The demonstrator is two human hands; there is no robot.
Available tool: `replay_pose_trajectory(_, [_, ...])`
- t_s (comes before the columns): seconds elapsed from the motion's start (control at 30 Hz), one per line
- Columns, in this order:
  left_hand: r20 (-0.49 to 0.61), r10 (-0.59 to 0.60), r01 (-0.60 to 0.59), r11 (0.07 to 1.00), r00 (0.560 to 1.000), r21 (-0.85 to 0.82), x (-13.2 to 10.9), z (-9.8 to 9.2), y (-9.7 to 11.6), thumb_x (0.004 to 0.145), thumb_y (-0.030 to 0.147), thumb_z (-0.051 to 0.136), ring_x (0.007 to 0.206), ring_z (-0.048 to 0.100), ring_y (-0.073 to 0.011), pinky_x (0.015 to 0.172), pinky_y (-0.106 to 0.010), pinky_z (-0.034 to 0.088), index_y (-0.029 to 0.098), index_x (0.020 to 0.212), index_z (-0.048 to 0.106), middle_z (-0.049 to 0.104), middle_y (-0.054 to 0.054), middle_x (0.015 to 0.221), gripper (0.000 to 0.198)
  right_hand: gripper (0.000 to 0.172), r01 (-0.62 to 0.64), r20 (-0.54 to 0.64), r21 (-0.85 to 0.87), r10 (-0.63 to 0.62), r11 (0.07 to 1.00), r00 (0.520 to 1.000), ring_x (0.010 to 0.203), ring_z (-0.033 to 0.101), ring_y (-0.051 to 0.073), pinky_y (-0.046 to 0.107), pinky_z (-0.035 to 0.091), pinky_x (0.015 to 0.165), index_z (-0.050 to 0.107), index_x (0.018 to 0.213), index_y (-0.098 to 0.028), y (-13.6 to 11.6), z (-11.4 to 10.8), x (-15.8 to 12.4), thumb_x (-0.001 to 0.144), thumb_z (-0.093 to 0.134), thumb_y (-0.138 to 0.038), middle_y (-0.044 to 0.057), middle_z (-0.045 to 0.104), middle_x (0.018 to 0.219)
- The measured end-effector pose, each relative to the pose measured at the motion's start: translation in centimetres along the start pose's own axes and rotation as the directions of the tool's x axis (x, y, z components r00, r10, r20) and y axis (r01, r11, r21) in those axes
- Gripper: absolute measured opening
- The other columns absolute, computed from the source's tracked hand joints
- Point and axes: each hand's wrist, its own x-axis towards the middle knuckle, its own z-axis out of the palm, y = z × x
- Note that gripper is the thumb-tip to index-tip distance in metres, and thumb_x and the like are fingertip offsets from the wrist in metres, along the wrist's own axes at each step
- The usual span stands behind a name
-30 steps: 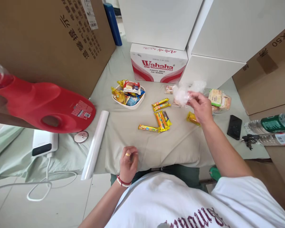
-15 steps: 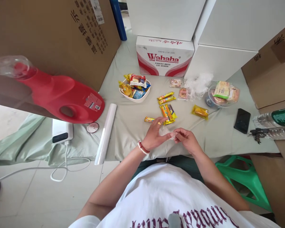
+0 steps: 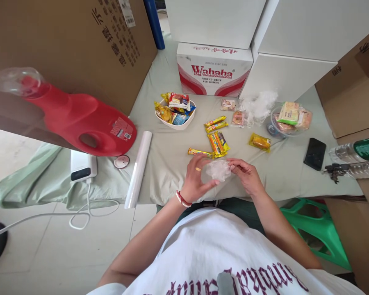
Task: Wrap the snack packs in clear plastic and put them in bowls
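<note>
A thin, bunched clear plastic cover [image 3: 219,169], rounded in shape, is between my hands above the front of the table. My right hand [image 3: 245,174] pinches its right edge between thumb and fingers. On its left side is my left hand [image 3: 197,177], thumb and fingers spread around it, the thumb near or touching the lower edge. Just past my left fingertips lies a single yellow-wrapped snack stick [image 3: 199,153]. Beside it are more yellow snack packets [image 3: 217,144], and two wrapped sticks [image 3: 215,123] lie farther back.
A white bowl [image 3: 181,126] of wrapped snacks stands back left, a clear container [image 3: 275,127] of pastries back right. Crumpled plastic [image 3: 260,107] and a wrapped cake [image 3: 260,142] lie nearby. Film roll [image 3: 138,170], red jug [image 3: 89,123], phone [image 3: 315,153] and bottles [image 3: 367,150] flank the table.
The plastic cover has opened out wider between my hands. My left thumb and fingers have spread apart, while my right hand keeps its pinch. The view has shifted slightly.
</note>
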Motion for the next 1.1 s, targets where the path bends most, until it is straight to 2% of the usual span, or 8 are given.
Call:
replay_pose_trajectory(0.07, [0.098,0.090,-0.097,0.993,0.991,0.073,-0.1,0.1,0.2,0.081,0.059,0.078,0.144,0.046,-0.0359,0.124,-0.061,0.024,0.027,0.117,0.068,0.063,-0.012,0.140,0.049,0.024,-0.019,0.030,0.017,0.018,1.000,0.999,0.094,0.066,0.018,0.033,0.055,0.086,0.082,0.090,-0.027,-0.2,0.1,-0.1,0.080,0.083,-0.048,0.005,0.075,0.116])
replay_pose_trajectory(0.17, [0.109,0.006,-0.010,0.999,0.994,0.037,-0.1,0.1,-0.1,0.097,0.043,0.062,0.129,0.060,-0.0311,0.116,-0.057,0.035,0.027,0.098,0.072,0.075,-0.008,0.110,0.019,0.025,-0.016,0.026,0.017,0.015,1.000,1.000,0.096,0.066,0.018,0.033,0.055,0.089,0.081,0.090,-0.026,-0.3,0.1,0.1,0.078,0.085,-0.048,0.004,0.075,0.116])
replay_pose_trajectory(0.47, [-0.098,-0.407,0.363,0.882,0.908,-0.299,-0.6,0.8,0.3,0.095,0.049,0.064,0.086,0.064,-0.0195,0.084,-0.032,0.050,0.023,0.091,0.069,0.070,-0.004,0.089,0.026,0.072,-0.137,-0.194,0.039,0.142,0.990,0.971,0.113,0.063,0.021,0.034,0.058,0.092,0.063,0.126,-0.029,1.3,2.1,0.7,0.066,0.091,-0.055,0.006,0.069,0.120])
replay_pose_trajectory(0.53, [-0.005,-0.481,0.419,0.768,0.877,-0.485,-0.8,1.0,0.5,0.092,0.054,0.067,0.081,0.064,-0.0178,0.082,-0.032,0.051,0.022,0.089,0.067,0.069,-0.002,0.085,0.031,0.081,-0.163,-0.171,-0.004,0.160,0.987,0.972,0.106,0.064,0.020,0.033,0.056,0.089,0.060,0.131,-0.027,1.9,2.7,1.1,0.061,0.094,-0.046,0.005,0.071,0.112])
replay_pose_trajectory(0.7, [0.151,-0.615,0.464,0.388,0.774,-0.796,-0.4,0.0,-0.1,0.079,0.056,0.080,0.067,0.061,-0.0120,0.069,-0.028,0.054,0.023,0.088,0.056,0.063,0.004,0.074,0.042,0.038,-0.232,0.005,-0.053,0.232,0.971,0.973,0.070,0.055,0.014,0.027,0.047,0.066,0.074,0.093,-0.020,2.4,2.0,2.1,0.070,0.083,-0.049,-0.002,0.065,0.074])
replay_pose_trajectory(0.8, [0.101,-0.652,0.431,0.369,0.752,-0.824,0.0,-1.2,-0.4,0.075,0.053,0.085,0.062,0.057,-0.0091,0.059,-0.023,0.052,0.024,0.086,0.053,0.060,0.006,0.073,0.045,0.035,-0.180,-0.008,-0.080,0.180,0.980,0.984,0.071,0.054,0.015,0.027,0.045,0.064,0.075,0.088,-0.022,1.9,1.1,2.1,0.074,0.080,-0.054,0.000,0.067,0.079])
replay_pose_trajectory(0.97, [0.245,-0.605,0.502,0.299,0.757,-0.811,0.1,-1.5,0.7,0.076,0.059,0.084,0.048,0.050,-0.0063,0.042,-0.020,0.043,0.024,0.086,0.049,0.066,0.005,0.075,0.050,0.062,-0.091,0.086,-0.044,0.094,0.995,0.992,0.111,0.061,0.020,0.032,0.052,0.091,0.068,0.124,-0.029,1.0,2.2,1.6,0.070,0.088,-0.053,0.004,0.070,0.117])
replay_pose_trajectory(1.1, [0.296,-0.589,0.543,0.299,0.752,-0.785,0.3,-1.3,0.4,0.078,0.060,0.082,0.042,0.043,-0.0049,0.038,-0.019,0.033,0.024,0.088,0.052,0.062,0.006,0.068,0.049,0.056,-0.227,0.269,-0.015,0.223,0.974,0.937,0.083,0.063,0.016,0.029,0.053,0.077,0.072,0.109,-0.023,1.3,3.5,1.3,0.065,0.092,-0.053,0.000,0.069,0.088])
